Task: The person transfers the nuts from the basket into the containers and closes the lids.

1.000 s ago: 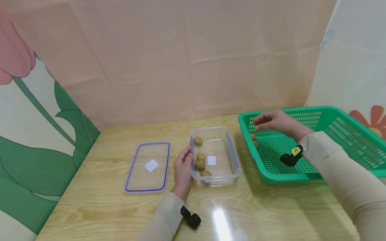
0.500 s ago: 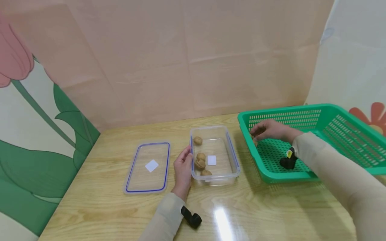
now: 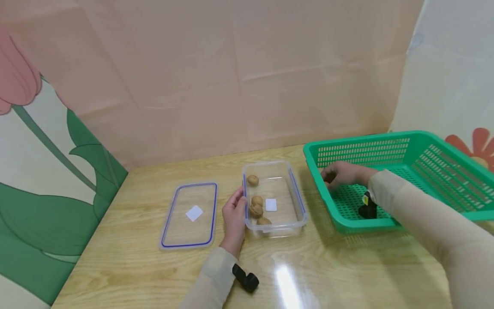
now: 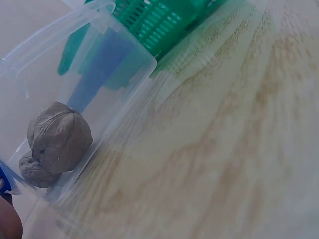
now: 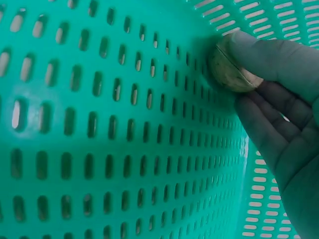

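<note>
My right hand [image 3: 341,174] is inside the green plastic basket [image 3: 335,221] and pinches a walnut [image 5: 233,64] between thumb and fingers, close to the basket's slotted wall. In the head view that walnut is mostly hidden by the hand. My left hand [image 3: 234,216] rests against the left side of a clear plastic food container [image 3: 287,223], its fingers and thumb on the outside of the wall. Along the container's left side lie several walnuts [image 3: 256,210]. Two of them show through the wall in the left wrist view, the larger-looking walnut [image 4: 60,137] in front.
Left of my left hand, a clear lid [image 3: 175,225] with a blue seal lies flat on the wooden table [image 3: 127,262]. A white square label [image 3: 271,205] shows on the container, another label [image 3: 194,213] on the lid. A pinkish sheet [image 3: 185,86] covers the wall behind.
My right hand has lowered into the left part of the basket, and its fingers have closed on a walnut there. My left hand and the container have stayed put.
</note>
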Demonstrator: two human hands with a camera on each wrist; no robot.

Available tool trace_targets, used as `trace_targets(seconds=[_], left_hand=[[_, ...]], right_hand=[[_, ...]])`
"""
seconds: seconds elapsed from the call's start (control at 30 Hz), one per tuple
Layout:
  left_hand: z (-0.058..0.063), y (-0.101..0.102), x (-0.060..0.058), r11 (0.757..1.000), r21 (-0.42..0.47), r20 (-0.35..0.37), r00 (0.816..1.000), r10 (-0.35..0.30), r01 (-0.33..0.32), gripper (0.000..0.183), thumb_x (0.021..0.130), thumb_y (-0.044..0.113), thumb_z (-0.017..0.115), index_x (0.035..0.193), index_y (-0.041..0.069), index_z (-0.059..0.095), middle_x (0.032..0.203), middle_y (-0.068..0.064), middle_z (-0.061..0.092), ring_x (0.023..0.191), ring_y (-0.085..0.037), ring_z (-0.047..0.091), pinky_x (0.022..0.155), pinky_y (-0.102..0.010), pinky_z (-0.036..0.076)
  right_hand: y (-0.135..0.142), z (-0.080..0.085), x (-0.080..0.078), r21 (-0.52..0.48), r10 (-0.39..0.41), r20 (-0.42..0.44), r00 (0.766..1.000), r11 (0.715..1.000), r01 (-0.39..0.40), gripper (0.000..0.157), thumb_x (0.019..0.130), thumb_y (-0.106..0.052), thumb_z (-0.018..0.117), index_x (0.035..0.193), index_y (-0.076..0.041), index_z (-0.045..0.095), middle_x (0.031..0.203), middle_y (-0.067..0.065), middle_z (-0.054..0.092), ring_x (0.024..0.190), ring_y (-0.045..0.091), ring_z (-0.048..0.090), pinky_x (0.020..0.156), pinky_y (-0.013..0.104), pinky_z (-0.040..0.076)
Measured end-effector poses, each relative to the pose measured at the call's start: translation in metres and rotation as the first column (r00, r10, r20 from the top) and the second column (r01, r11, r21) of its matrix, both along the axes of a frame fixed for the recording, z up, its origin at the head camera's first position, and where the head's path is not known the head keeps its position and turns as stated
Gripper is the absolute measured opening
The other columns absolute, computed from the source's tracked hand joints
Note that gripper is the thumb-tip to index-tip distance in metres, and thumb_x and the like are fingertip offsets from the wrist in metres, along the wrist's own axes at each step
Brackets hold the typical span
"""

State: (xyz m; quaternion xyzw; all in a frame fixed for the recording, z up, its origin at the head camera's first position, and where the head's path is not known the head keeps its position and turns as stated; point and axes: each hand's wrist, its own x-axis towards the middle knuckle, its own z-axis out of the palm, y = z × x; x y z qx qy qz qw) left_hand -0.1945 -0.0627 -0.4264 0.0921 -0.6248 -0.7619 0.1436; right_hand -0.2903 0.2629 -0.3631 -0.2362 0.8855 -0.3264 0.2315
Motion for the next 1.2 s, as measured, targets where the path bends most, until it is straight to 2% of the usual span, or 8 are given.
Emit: trace_targets(seconds=[0.2, 0.43, 0.6, 0.7, 0.87, 1.2], left_hand=[[-0.001, 0.000, -0.002, 1.000, 0.012, 0.002, 1.000, 0.001, -0.001, 0.032, 0.087, 0.003, 0.054, 0.117, 0.003, 0.063, 0.116, -0.019, 0.062, 0.098, -0.028, 0.056, 0.076, -0.018, 0.047], [0.001, 0.000, -0.001, 1.000, -0.001, 0.007, 1.000, -0.005, 0.005, 0.032, 0.088, 0.005, 0.053, 0.118, 0.005, 0.063, 0.119, -0.017, 0.061, 0.105, -0.030, 0.056, 0.081, -0.021, 0.047], [0.000, 0.000, -0.001, 1.000, 0.001, 0.003, 1.000, -0.005, 0.005, 0.032, 0.088, 0.004, 0.053, 0.118, 0.004, 0.062, 0.119, -0.017, 0.061, 0.106, -0.030, 0.056, 0.083, -0.023, 0.047], [0.000, 0.000, 0.000, 1.000, 0.000, 0.009, 1.000, -0.004, 0.004, 0.032, 0.088, 0.003, 0.053, 0.118, 0.004, 0.062, 0.119, -0.016, 0.062, 0.105, -0.026, 0.056, 0.084, -0.023, 0.047], [0.001, 0.001, 0.000, 1.000, -0.005, 0.025, 1.000, -0.001, 0.001, 0.032, 0.088, 0.003, 0.053, 0.118, 0.006, 0.063, 0.118, -0.016, 0.062, 0.098, -0.020, 0.056, 0.082, -0.023, 0.047], [0.001, 0.001, 0.000, 1.000, -0.003, 0.032, 0.999, 0.013, -0.013, 0.031, 0.087, 0.003, 0.053, 0.116, 0.006, 0.064, 0.116, -0.017, 0.062, 0.090, -0.015, 0.055, 0.079, -0.022, 0.047]], right_hand=[[-0.005, 0.001, 0.002, 0.039, 0.058, -0.028, 0.998, 0.998, -0.057, 0.016, 0.082, -0.003, 0.063, 0.097, -0.004, 0.067, 0.085, 0.003, 0.065, 0.078, 0.017, 0.059, 0.067, 0.029, 0.050], [-0.007, 0.004, 0.001, 0.106, 0.066, -0.060, 0.996, 0.993, -0.060, 0.011, 0.078, -0.005, 0.066, 0.089, -0.006, 0.067, 0.080, 0.001, 0.064, 0.072, 0.014, 0.055, 0.064, 0.028, 0.047], [-0.007, 0.005, 0.001, 0.113, 0.072, -0.065, 0.995, 0.991, -0.064, 0.011, 0.074, -0.005, 0.070, 0.081, -0.006, 0.062, 0.075, 0.001, 0.057, 0.068, 0.014, 0.048, 0.060, 0.028, 0.043], [-0.005, 0.007, 0.001, 0.099, 0.049, -0.066, 0.997, 0.994, -0.042, 0.016, 0.070, -0.007, 0.073, 0.082, -0.005, 0.061, 0.076, 0.002, 0.056, 0.071, 0.015, 0.049, 0.062, 0.029, 0.044], [-0.001, 0.013, 0.001, 0.054, -0.017, -0.093, 0.996, 0.998, 0.022, 0.026, 0.070, -0.013, 0.075, 0.091, -0.004, 0.063, 0.088, 0.004, 0.062, 0.081, 0.015, 0.055, 0.070, 0.029, 0.049], [0.004, 0.029, 0.001, -0.128, -0.110, -0.038, 0.993, 0.986, 0.104, 0.034, 0.075, -0.018, 0.075, 0.102, -0.001, 0.062, 0.101, 0.009, 0.064, 0.089, 0.013, 0.059, 0.076, 0.028, 0.051]])
